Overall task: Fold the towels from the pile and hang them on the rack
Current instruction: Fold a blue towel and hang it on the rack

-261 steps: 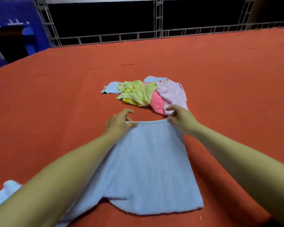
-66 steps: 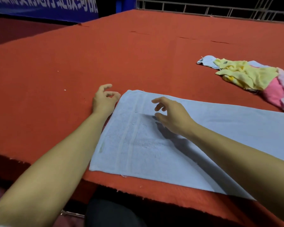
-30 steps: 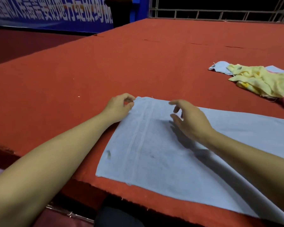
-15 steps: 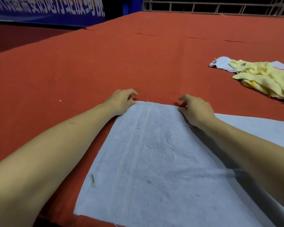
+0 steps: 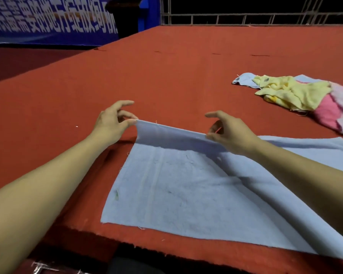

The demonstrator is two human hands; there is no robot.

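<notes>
So right now I've got the light blue towel [image 5: 186,186] spread flat across the lower middle and lower right of the frame, on the red carpeted platform [image 5: 166,76], with its near edge running just along the platform's front lip. My left hand [image 5: 112,123] is at the towel's far left corner, thumb and fingertips pinched on it, the other fingers fanned out loose above. My right hand [image 5: 229,131] is further along the same far edge, a bit right of centre frame, pinching the cloth between thumb and a curled finger while the index finger sticks out forward. Between the two pinches that far edge is lifted off the carpet and pulled into a straight raised strip, casting a shadow on the flat part beneath; the rest of the towel lies down flat and runs out of frame to the right under my right forearm. Pile of towels [image 5: 297,95] sits well apart in the upper right: yellow one on top, pale blue poking out behind it, pink ones at the frame's right edge. Blue banner [image 5: 48,18] with white lettering in the upper left, metal railing [image 5: 246,16] along the top.
</notes>
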